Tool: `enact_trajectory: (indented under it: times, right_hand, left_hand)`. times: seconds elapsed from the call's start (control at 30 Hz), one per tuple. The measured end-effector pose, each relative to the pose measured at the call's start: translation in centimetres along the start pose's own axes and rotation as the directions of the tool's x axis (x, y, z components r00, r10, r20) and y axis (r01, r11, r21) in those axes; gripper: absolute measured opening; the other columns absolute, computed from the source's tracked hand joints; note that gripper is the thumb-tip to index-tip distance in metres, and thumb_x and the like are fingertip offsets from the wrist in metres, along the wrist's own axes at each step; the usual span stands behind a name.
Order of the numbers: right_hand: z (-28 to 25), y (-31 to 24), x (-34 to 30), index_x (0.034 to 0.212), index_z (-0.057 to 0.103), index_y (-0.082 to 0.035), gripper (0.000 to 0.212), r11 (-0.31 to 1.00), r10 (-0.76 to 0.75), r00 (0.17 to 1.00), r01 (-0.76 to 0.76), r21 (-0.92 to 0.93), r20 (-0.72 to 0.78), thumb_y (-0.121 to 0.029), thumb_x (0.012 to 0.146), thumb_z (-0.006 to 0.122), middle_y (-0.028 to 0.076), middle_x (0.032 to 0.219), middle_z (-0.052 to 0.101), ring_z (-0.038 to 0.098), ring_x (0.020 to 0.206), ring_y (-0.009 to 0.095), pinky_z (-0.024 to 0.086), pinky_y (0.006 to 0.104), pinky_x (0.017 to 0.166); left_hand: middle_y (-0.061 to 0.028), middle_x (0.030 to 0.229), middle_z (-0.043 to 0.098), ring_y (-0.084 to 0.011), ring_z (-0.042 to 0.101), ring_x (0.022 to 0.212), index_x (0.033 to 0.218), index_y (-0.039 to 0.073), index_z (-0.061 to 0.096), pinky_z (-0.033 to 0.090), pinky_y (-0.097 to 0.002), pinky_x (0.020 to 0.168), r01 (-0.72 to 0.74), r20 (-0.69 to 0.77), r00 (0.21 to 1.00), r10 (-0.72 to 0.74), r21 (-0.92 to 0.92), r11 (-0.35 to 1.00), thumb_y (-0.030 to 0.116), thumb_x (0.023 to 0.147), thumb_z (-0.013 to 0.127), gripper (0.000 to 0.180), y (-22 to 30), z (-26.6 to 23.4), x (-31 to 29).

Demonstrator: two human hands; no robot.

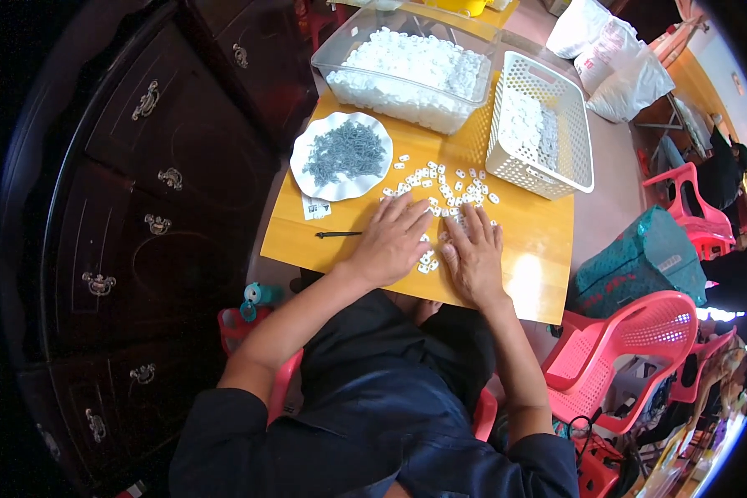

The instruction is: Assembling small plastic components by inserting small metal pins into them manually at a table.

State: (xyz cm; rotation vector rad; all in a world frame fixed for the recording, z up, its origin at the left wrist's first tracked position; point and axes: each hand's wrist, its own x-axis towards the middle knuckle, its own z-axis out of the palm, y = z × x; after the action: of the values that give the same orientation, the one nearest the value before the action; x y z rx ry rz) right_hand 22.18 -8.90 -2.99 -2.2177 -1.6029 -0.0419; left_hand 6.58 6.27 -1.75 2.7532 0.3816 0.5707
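Small white plastic pieces with dark holes (446,189) lie scattered over the yellow table (527,241). My left hand (390,243) rests flat among them with its fingers stretched out. Beside it my right hand (476,256) also lies flat, fingers spread over several pieces. A few pieces sit in the gap between the two hands; what is under the palms is hidden. Left of my left hand is a thin black tool (338,234). Beyond that hand stands a white scalloped plate (334,190) heaped with small grey screws or pins (346,151), too small to tell which.
A clear plastic bin (340,83) full of white pieces stands at the table's far side. To its right is a white perforated basket (548,180) with more pieces. A dark wooden cabinet (124,232) rises at left. Pink chairs (639,332) and a teal bag (639,261) stand at right.
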Motion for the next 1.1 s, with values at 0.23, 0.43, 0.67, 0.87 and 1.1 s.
enact_trajectory:
  times: [0.23,0.43,0.67,0.87,1.1]
  right_hand:
    - [0.4,1.6,0.8,0.145,0.054,-0.013,0.049,0.996,0.071,0.994,-0.075,-0.046,-0.089,-0.029,0.099,0.060,0.018,0.156,0.041,0.037,0.145,0.042,0.028,0.0687,0.113]
    - [-0.4,2.2,0.6,0.144,0.055,-0.006,0.043,0.994,0.098,0.984,-0.089,0.066,-0.148,-0.021,0.104,0.054,0.022,0.155,0.044,0.038,0.144,0.043,0.029,0.0583,0.117]
    - [-1.1,5.2,-0.8,0.138,0.056,0.000,0.036,0.895,0.306,0.894,-0.152,0.419,-0.328,-0.018,0.108,0.050,0.019,0.140,0.059,0.054,0.132,0.032,0.038,0.0387,0.115]
    - [-0.6,4.9,-1.4,0.139,0.057,0.002,0.038,0.470,0.612,0.763,-0.138,0.872,-0.209,-0.022,0.111,0.047,0.012,0.137,0.060,0.054,0.130,0.021,0.038,0.0347,0.114]
    - [0.0,4.1,-1.2,0.140,0.055,0.004,0.041,0.485,0.586,0.783,-0.131,0.865,-0.209,-0.023,0.110,0.047,0.014,0.138,0.060,0.054,0.130,0.022,0.039,0.0345,0.113]
  left_hand:
    - [-0.0134,0.154,0.047,-0.0376,0.034,0.147,0.138,0.002,0.058,0.024,-0.0558,0.122,-0.023,0.134,0.991,0.023,0.001,1.000,0.033,0.095,0.066,0.054,0.3,0.2,0.0]
    - [-0.0136,0.151,0.049,-0.0376,0.036,0.146,0.134,0.002,0.061,0.026,-0.0549,0.121,-0.051,0.130,0.990,0.052,-0.007,0.999,0.033,0.094,0.068,0.052,0.0,-0.1,-1.0]
    - [-0.0181,0.151,0.048,-0.0380,0.037,0.146,0.139,0.002,0.056,0.029,-0.0530,0.121,-0.101,0.043,0.994,0.102,-0.033,0.994,0.032,0.092,0.070,0.057,1.0,0.3,-0.5]
    - [-0.0183,0.153,0.046,-0.0380,0.038,0.146,0.143,0.002,0.052,0.029,-0.0530,0.121,-0.179,0.098,0.977,0.191,-0.118,0.977,0.035,0.091,0.071,0.064,4.1,2.2,1.2]
    - [-0.0198,0.154,0.044,-0.0378,0.039,0.145,0.143,0.003,0.050,0.030,-0.0529,0.120,-0.146,0.206,0.964,0.169,-0.123,0.982,0.036,0.091,0.072,0.066,4.6,2.8,1.2]
